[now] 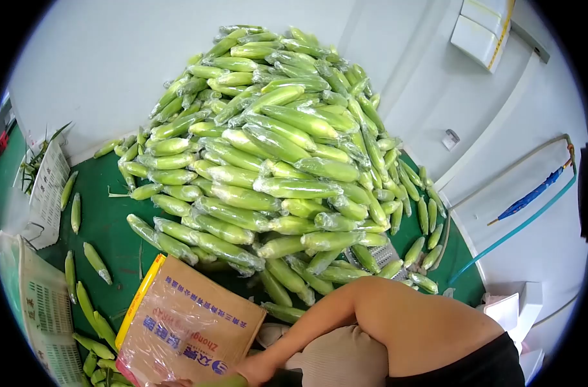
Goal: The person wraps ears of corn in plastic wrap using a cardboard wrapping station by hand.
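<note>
My right arm comes in from the lower right, its elbow bent over a knee in beige cloth. My right hand is low at the bottom edge, beside the lower right corner of a plastic-covered cardboard box. It meets a green piece, perhaps an ear of corn, cut off by the frame. The fingers are hidden. What look like fingertips of my left hand show at the bottom edge, below the box; the rest is out of view. Behind the box rises a heap of film-wrapped ears of corn.
Loose ears of corn lie on the green floor. Two white plastic baskets stand at the left. A grey perforated crate shows under the heap. At the right are a blue umbrella, a teal hose and white foam boxes.
</note>
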Available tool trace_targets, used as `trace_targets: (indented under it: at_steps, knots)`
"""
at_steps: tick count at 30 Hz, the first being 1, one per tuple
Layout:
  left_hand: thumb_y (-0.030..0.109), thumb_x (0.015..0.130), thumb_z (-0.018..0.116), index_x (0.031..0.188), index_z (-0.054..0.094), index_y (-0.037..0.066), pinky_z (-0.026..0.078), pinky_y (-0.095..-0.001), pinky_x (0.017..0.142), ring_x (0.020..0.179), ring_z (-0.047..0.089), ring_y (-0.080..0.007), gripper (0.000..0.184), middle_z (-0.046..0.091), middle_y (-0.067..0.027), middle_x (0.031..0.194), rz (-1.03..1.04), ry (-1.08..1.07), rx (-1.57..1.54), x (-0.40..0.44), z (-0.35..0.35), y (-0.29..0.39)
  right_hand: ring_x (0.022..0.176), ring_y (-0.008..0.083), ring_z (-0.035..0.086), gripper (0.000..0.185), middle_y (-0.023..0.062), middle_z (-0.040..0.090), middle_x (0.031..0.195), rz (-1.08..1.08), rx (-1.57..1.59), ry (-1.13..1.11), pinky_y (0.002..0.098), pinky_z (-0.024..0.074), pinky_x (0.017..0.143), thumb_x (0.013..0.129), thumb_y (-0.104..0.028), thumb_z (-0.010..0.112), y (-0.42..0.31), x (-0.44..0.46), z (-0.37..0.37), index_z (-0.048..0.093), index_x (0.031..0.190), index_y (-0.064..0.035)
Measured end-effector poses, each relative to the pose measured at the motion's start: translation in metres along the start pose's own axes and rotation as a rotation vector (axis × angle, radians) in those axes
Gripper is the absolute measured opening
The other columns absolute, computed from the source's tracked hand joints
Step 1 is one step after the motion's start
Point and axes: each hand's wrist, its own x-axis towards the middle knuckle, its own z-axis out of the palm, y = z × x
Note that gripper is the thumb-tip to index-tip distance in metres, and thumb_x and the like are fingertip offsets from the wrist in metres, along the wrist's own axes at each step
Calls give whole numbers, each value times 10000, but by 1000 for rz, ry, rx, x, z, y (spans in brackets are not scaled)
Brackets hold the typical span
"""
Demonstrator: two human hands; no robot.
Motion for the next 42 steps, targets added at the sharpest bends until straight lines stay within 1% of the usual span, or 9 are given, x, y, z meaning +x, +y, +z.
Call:
trace_targets:
  at_steps: [5, 8, 11, 15, 17, 21, 27, 35, 42]
  knots:
    - [247, 1010, 594, 1077, 697, -16, 528, -398, 813, 848, 624, -251, 291, 666, -103, 953, 389, 72, 141, 33, -21, -71, 1264, 362, 581, 487, 208, 620, 1297, -330, -1120, 624, 456, 479, 1028, 954, -209, 669, -55, -8, -54, 527, 1399, -72]
    - [278, 999, 562, 1277, 579, 109, 511, -467, 964, 1075, 627, -285, 326, 640, -105, 1140, -125, -93, -81, -1, 25, -28, 1328, 309, 552, 506, 176, 555, 1474, 62, -493, 324, 449, 447, 1099, 979, -228, 636, -55, -27, -95, 531, 1446, -63]
    - [43, 985, 647, 1373, 493, 64, 519, -390, 954, 1107, 648, -252, 417, 664, -148, 1195, 55, -404, -175, 5, 0, -52, 1272, 279, 574, 509, 143, 562, 1460, 123, -337, 706, 417, 455, 1073, 1038, -257, 524, -59, -58, -167, 471, 1499, -48]
    - [76, 1007, 629, 1155, 573, 18, 549, -338, 816, 827, 690, -203, 168, 691, -107, 901, 379, -81, 57, 33, -80, -49, 1196, 240, 603, 527, 98, 572, 1441, -126, 74, 1412, 375, 465, 1039, 1116, -296, 374, -103, -183, -382, 392, 1570, -29]
    - [140, 1036, 595, 1071, 592, 10, 538, -322, 735, 743, 652, -180, 135, 671, -93, 858, 510, 343, 144, 60, -130, -49, 1160, 196, 596, 466, 97, 605, 1384, -160, -1091, 1191, 351, 435, 1062, 1096, -197, 456, -149, -329, -641, 437, 1524, -12]
    - [253, 1016, 650, 1054, 615, -28, 511, -349, 780, 826, 608, -188, 285, 664, -91, 903, 248, 835, 592, 112, -264, -126, 1139, 192, 600, 450, 89, 620, 1344, -341, -656, 1613, 356, 453, 1048, 1068, -195, 516, -211, -219, -538, 470, 1481, -23]
    - [376, 797, 833, 1217, 539, -68, 555, -434, 936, 1101, 690, -419, 678, 691, -289, 1181, -406, 502, 1134, 98, -276, -190, 1085, 187, 621, 420, 86, 642, 1287, -124, -431, 1302, 352, 511, 983, 1025, -166, 603, -75, -93, -365, 522, 1419, -48]
    - [171, 700, 707, 1380, 526, 4, 558, -412, 977, 1189, 620, -269, 723, 608, -150, 1315, -49, -81, -707, 31, -288, -127, 858, 151, 651, 486, 26, 685, 926, 218, -526, 374, 323, 534, 817, 913, -107, 730, -114, -22, -202, 605, 1383, -107]
    - [29, 742, 707, 1355, 556, 75, 523, -394, 915, 1091, 615, -318, 634, 612, -132, 1246, 497, -189, 889, 81, -84, -16, 889, 215, 546, 591, -2, 552, 939, -110, -1292, 198, 392, 409, 837, 829, -272, 777, -95, 5, -190, 637, 1401, -305]
